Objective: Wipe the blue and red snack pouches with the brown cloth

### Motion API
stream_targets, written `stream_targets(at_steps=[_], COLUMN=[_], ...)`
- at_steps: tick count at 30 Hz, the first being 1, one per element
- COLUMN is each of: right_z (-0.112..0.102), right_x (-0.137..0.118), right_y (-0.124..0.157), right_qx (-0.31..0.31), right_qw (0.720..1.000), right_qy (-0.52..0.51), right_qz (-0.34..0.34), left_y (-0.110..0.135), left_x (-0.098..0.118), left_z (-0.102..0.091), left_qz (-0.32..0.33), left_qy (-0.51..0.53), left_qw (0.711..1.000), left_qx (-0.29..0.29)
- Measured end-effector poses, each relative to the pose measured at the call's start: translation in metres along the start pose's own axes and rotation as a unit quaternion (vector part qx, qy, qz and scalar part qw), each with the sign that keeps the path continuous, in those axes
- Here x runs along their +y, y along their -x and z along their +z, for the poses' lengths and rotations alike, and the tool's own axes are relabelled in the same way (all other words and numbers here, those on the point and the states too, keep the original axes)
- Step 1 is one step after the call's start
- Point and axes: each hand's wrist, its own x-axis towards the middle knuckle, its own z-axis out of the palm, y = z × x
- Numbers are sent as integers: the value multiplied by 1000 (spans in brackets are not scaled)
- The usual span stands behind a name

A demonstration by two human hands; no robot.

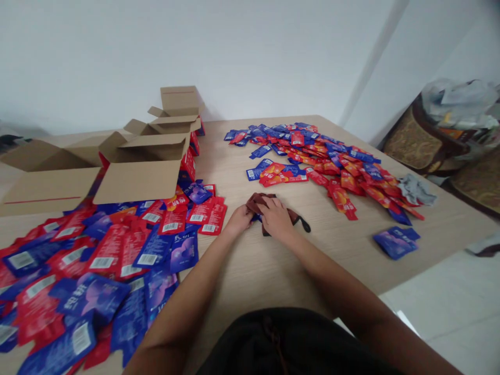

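Note:
In the middle of the table, a brown cloth (258,199) with a dark strap loop is bunched around a blue pouch (257,216), of which only a small part shows. My left hand (241,217) is closed at the left edge of this bundle, apparently on the pouch; its fingertips are partly hidden. From the right, my right hand (275,216) presses down over the brown cloth with bent fingers. To the left lies a heap of red and blue pouches (105,250), many with barcodes upward.
Opened cardboard boxes (136,179) stand along the back left. A second pile of pouches (312,153) stretches across the back right, with a grey crumpled cloth (417,190) at its end. One blue pouch (396,242) lies near the right edge. Patterned chairs (417,135) stand beyond.

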Motion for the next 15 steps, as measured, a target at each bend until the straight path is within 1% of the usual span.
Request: stream_targets(at_steps=[2,4,6,7,8,10,12,13,14,15], right_z=[0,-2,-5,-6,-8,-9,-9,-8,-7,-6], right_x=[15,30,37,36,32,18,5,3,4,10], right_y=[-5,-7,-6,-5,-3,2,4,3,2,0], right_qx=[-4,-4,7,16,24,24,0,-16,-29,-37], right_qw=[999,996,991,991,993,998,1000,999,999,998], right_qy=[18,36,48,49,45,28,19,23,33,47], right_qz=[34,83,121,124,110,43,-21,-31,-23,1], left_y=[0,0,0,0,0,-2,-3,-3,-3,-2], left_x=[2,3,3,3,3,2,1,1,0,0], left_z=[0,0,1,1,1,1,0,0,0,-1], left_qz=[-5,-15,-23,-25,-28,-33,-37,-39,-40,-40], left_qy=[9,16,20,20,20,15,10,8,7,8], left_qw=[1000,1000,1000,999,999,999,999,999,999,999], left_qx=[-8,-7,-6,-6,-5,-2,-2,-3,-6,-9])
